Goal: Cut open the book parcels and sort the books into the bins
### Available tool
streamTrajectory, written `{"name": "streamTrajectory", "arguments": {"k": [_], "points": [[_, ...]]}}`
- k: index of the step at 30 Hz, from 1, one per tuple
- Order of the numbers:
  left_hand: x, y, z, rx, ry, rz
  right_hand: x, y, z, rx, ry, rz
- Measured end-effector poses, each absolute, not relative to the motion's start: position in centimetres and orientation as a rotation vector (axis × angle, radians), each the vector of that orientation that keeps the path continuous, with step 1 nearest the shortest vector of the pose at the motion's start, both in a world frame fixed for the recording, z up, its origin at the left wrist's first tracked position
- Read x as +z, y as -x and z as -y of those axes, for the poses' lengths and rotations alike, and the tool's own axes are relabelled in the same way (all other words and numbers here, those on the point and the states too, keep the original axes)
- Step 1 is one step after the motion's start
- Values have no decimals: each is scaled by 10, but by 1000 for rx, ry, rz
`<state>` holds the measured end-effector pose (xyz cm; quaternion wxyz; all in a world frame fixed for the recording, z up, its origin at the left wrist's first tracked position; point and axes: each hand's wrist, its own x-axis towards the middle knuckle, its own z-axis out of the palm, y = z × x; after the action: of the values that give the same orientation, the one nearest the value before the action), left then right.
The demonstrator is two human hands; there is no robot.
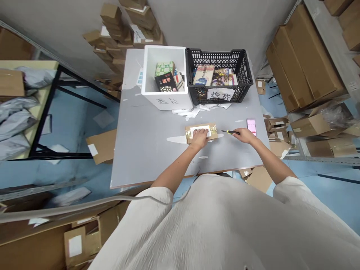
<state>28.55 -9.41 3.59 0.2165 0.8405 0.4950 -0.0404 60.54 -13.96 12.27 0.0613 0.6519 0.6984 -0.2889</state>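
Observation:
A flat brown cardboard parcel (pixel 201 131) with a white label lies on the grey table (pixel 149 150). My left hand (pixel 200 139) rests on its near edge, fingers lying flat over the label. My right hand (pixel 244 135) is to the right of the parcel, closed round a small yellow and black utility knife (pixel 230 132) whose tip points left toward the parcel. A pink phone (pixel 251 126) lies just beyond my right hand.
At the table's far side stand a white foam box (pixel 164 95) holding books and a black plastic crate (pixel 219 56) with books and a paper label. Torn white paper scraps (pixel 197 109) lie before them. Cardboard boxes crowd the floor and the shelves at right.

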Motion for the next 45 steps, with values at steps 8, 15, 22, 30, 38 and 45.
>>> {"name": "streamTrajectory", "arguments": {"k": [8, 15, 22, 30, 38, 45], "points": [[32, -288, 99, -122, -2365, -1397, 105, -600, 127, -1092, -2050, -2173], [31, -260, 110, -92, -2378, -1357, 91, -582, 118, -1311, -1909, -2199], [31, -254, 110, -108, -2407, -1311, 88, -567, 109, -1014, -1699, -2241], [29, -251, 112, -86, -2398, -1326, 92, -551, 98, -897, -1662, -2211], [28, -252, 112, -69, -2386, -1341, 71, -573, 122, -1522, -1785, -2007], [30, -250, 106, -55, -2386, -1290, 65, -572, 146, -1678, -1889, -1948]]}}
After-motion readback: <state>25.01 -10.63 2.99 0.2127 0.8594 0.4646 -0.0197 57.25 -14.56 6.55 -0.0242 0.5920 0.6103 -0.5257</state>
